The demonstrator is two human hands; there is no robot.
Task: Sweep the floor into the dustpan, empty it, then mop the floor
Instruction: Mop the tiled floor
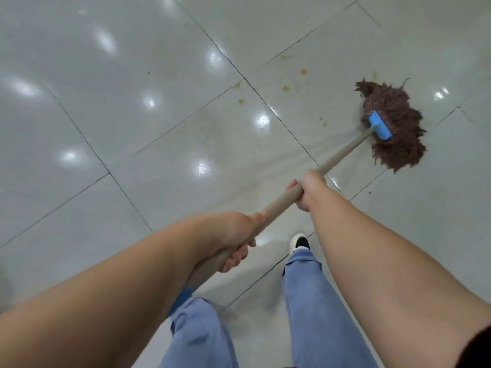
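A mop with a brown string head (390,126) and a blue clamp (380,124) lies on the glossy pale tile floor (132,115) at the upper right. Its beige handle (342,155) runs down-left toward me. My right hand (309,191) grips the handle about midway. My left hand (233,240) grips it lower, near its end. Yellowish-brown stains (285,88) dot the tiles just left of the mop head, with a wet smeared patch between them and my hands.
My legs in light blue trousers (313,301) and one white-and-black shoe (300,241) stand on the tiles below my hands. Dark grout lines cross the floor diagonally. Ceiling lights reflect as bright spots across the left half.
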